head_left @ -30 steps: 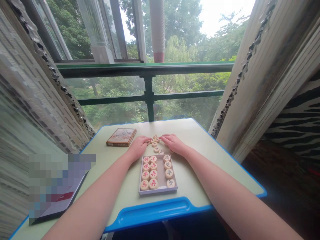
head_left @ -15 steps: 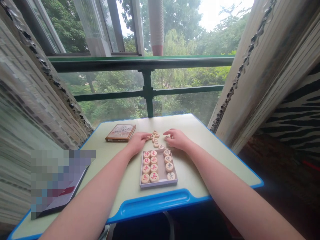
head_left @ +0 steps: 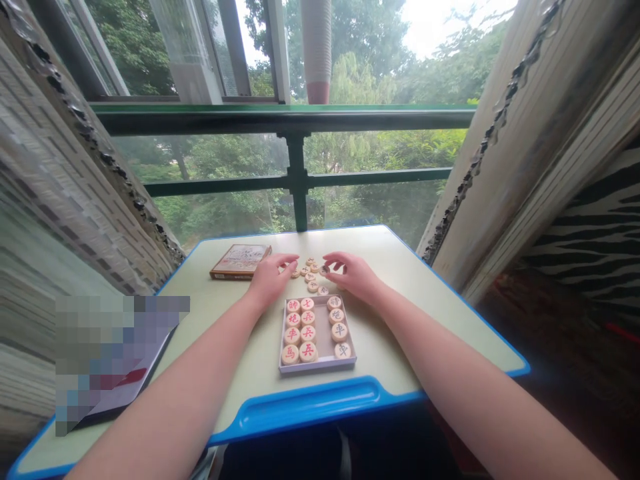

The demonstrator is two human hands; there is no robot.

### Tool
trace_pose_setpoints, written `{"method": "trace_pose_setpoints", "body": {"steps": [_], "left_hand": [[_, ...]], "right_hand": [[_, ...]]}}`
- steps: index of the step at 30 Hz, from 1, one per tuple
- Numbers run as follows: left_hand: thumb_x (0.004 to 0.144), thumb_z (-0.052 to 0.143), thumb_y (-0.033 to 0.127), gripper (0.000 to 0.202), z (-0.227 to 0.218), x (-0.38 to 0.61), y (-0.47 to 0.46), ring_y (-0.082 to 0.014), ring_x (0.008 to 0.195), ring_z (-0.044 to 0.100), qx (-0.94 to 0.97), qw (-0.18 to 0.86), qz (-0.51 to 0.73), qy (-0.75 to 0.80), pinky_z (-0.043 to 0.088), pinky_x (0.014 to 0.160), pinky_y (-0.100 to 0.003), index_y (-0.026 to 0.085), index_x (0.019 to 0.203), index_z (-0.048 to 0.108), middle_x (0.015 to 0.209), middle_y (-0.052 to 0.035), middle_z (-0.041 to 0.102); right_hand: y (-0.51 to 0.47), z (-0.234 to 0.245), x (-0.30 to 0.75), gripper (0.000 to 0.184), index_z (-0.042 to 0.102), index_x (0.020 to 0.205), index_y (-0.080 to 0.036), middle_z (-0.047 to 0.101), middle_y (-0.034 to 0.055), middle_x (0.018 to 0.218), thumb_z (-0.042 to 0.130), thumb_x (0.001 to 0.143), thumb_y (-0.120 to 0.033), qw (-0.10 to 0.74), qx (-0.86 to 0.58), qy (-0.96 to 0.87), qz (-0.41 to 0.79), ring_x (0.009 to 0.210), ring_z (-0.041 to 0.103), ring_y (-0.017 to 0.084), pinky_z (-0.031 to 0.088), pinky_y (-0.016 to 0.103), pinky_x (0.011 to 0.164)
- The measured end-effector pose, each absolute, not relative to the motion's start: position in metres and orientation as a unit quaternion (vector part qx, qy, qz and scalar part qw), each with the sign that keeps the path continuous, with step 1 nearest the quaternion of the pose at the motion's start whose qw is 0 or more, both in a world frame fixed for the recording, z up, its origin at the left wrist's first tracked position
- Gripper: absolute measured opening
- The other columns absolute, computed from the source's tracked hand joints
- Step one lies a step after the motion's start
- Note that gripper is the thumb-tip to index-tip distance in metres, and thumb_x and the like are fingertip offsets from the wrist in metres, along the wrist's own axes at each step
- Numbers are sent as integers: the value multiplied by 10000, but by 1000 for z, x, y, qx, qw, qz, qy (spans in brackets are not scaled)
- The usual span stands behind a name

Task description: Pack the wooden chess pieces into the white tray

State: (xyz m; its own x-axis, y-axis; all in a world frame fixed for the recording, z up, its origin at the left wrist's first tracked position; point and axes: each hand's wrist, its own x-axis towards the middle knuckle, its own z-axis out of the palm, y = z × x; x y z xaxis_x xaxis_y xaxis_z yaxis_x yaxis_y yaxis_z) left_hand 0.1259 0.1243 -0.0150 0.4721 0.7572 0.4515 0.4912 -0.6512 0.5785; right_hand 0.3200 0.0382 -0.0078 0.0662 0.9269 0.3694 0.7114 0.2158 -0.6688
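A shallow white box tray [head_left: 320,365] lies mid-table with round wooden chess pieces [head_left: 300,327] in rows, red and dark characters on top. Beyond it lies a small loose pile of the same pieces [head_left: 311,279]. My left hand [head_left: 267,279] rests at the pile's left side, fingers stretched toward the nearest pieces. My right hand [head_left: 353,275] hovers at the pile's right side, fingers curled and pinching one loose piece [head_left: 325,269].
The box's printed lid [head_left: 240,261] lies at the back left of the pale green table [head_left: 390,313], which has a blue rim and front groove. A dark-edged booklet [head_left: 115,373] sits at the left front. Window railing behind, walls close on both sides.
Both hands have lifted slightly from lying flat round the pile. My right fingers have curled into a pinch on a piece. The camera has tilted a little.
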Motion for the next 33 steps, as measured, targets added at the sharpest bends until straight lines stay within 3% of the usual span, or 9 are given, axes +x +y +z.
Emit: {"method": "trace_pose_setpoints", "body": {"steps": [9,15,27,33], "left_hand": [[788,496,235,242,-20,125,127,-201,930,606,864,186,291,367,463,870,-324,175,912,696,971,-53,690],[765,504,227,249,-21,124,126,-171,791,616,870,195,275,360,497,756,-302,187,928,688,943,-41,688],[774,485,251,263,-21,126,123,-188,856,615,858,201,273,385,487,772,-295,177,920,691,954,-44,694],[784,491,294,268,-16,125,122,-185,862,598,858,164,306,379,483,767,-293,175,913,693,956,-55,678]], "right_hand": [[38,-8,321,242,656,943,-197,689,15,915,633,705,-232,343,-659,-654,146,762,578,129,460,257,725],[41,-9,321,199,671,913,-214,692,4,907,620,724,-252,314,-661,-667,141,742,583,134,453,254,712],[42,-8,322,182,695,893,-186,664,57,889,589,758,-246,270,-668,-687,90,744,590,146,450,250,714],[41,-7,320,200,677,916,-173,673,51,893,610,739,-238,320,-653,-681,86,758,585,148,465,278,746]]}}
